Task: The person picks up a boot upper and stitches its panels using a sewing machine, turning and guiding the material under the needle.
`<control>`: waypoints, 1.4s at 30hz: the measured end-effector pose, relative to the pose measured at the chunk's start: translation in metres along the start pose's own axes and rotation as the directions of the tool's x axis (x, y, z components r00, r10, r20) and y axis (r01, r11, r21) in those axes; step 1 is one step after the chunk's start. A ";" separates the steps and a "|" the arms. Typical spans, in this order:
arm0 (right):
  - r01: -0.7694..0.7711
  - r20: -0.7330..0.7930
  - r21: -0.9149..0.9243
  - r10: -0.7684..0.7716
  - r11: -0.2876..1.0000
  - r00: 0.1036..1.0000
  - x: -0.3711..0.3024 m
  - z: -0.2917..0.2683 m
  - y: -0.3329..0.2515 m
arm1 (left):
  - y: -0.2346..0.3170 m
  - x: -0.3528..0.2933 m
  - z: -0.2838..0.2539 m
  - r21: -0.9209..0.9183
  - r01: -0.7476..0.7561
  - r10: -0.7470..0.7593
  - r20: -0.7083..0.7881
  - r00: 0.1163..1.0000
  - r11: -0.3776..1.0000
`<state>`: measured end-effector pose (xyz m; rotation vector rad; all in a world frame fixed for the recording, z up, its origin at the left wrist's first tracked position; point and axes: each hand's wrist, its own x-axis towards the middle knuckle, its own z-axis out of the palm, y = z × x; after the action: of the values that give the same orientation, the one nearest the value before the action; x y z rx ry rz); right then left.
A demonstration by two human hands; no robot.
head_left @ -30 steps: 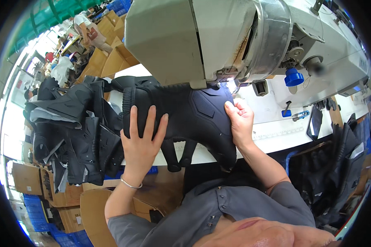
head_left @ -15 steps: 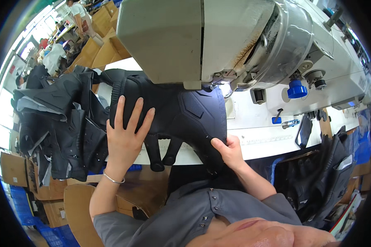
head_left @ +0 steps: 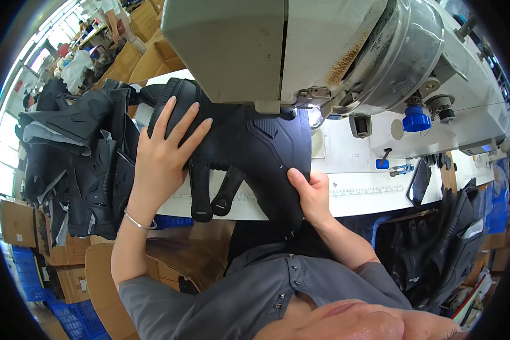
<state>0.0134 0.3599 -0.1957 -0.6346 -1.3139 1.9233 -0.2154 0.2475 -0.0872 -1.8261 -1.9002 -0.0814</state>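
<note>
A black boot upper [head_left: 232,139] with a ribbed band and raised panels lies on the white table under the head of a sewing machine [head_left: 226,51]. Two dark straps [head_left: 201,195] hang from its near edge. My left hand [head_left: 163,156] rests flat on the left part of the upper, fingers spread. At the right edge, my right hand [head_left: 311,195] pinches the upper, thumb on top and fingers beneath. The machine head hides the far edge and the needle area.
More black uppers pile up at the left [head_left: 85,164], and others lie at the lower right [head_left: 436,243]. A printed ruler strip [head_left: 368,190], a phone-like dark slab [head_left: 419,182] and a small blue-handled tool [head_left: 401,169] lie on the table. Cardboard boxes [head_left: 20,222] stand lower left. Another person stands far back.
The left part of the upper and its straps have shifted left and toward the machine. My left hand has moved left with it; my right hand keeps its pinch, slightly farther away.
</note>
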 end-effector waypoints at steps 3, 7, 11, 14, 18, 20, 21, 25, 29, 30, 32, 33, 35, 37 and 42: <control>0.014 -0.008 -0.023 -0.015 1.000 1.000 0.009 0.004 -0.005 | -0.008 0.012 -0.002 -0.029 -0.019 0.020 0.032 0.999 0.999; 0.019 -0.010 0.021 -0.019 1.000 1.000 0.025 0.007 -0.011 | -0.025 0.028 0.004 -0.091 -0.026 0.034 0.096 0.995 0.996; -0.052 -0.029 0.093 0.055 0.994 0.998 0.045 0.011 -0.028 | -0.041 0.046 0.015 -0.188 -0.015 0.049 0.177 0.983 0.982; -0.102 -0.018 0.133 0.105 0.986 0.994 0.049 0.005 -0.033 | -0.052 0.058 0.025 -0.239 -0.041 0.079 0.148 0.986 0.970; -0.160 0.035 0.091 0.158 0.983 0.987 0.044 -0.006 -0.041 | -0.062 0.071 0.039 -0.324 0.018 0.075 0.272 0.959 0.946; -0.147 0.020 0.084 0.146 0.986 0.989 0.041 -0.007 -0.044 | -0.066 0.073 0.043 -0.298 0.042 0.084 0.397 0.914 0.954; -0.144 0.014 0.089 0.144 0.986 0.990 0.041 -0.009 -0.044 | -0.066 0.071 0.045 -0.298 0.035 0.091 0.398 0.913 0.954; -0.078 0.084 0.023 0.076 0.997 0.994 0.044 -0.020 -0.036 | -0.050 0.053 0.050 -0.181 -0.013 0.053 0.219 0.974 0.983; -0.053 0.056 0.003 0.053 0.999 0.997 0.047 -0.021 -0.037 | -0.037 0.035 0.057 -0.050 -0.003 0.005 0.050 0.999 0.999; -0.056 0.055 0.006 0.055 0.998 0.997 0.047 -0.022 -0.037 | -0.035 0.031 0.055 -0.042 0.001 0.000 0.027 1.000 0.999; -0.069 0.079 -0.009 0.070 0.998 0.994 0.050 -0.026 -0.038 | -0.028 0.025 0.049 -0.036 0.012 -0.012 -0.003 1.000 0.999; -0.081 0.095 -0.026 0.084 0.996 0.992 0.050 -0.029 -0.038 | -0.024 0.019 0.044 0.031 0.019 -0.018 -0.045 0.999 0.999; -0.089 0.130 -0.046 0.095 0.995 0.987 0.039 -0.023 -0.041 | -0.016 0.002 0.030 0.120 0.059 -0.048 -0.093 0.994 0.991; -0.109 0.158 -0.085 0.121 0.990 0.980 0.026 -0.021 -0.040 | -0.006 -0.019 0.014 0.114 0.113 -0.102 -0.097 0.990 0.987; 0.335 0.315 -0.054 -0.303 0.941 0.899 -0.012 -0.018 -0.071 | 0.018 -0.093 -0.027 -0.294 0.389 -0.427 -0.076 0.901 0.873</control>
<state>0.0537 0.3772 -0.1358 -0.1552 -1.6093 1.7300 -0.1926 0.1531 -0.1050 -1.4946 -2.2295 -0.6280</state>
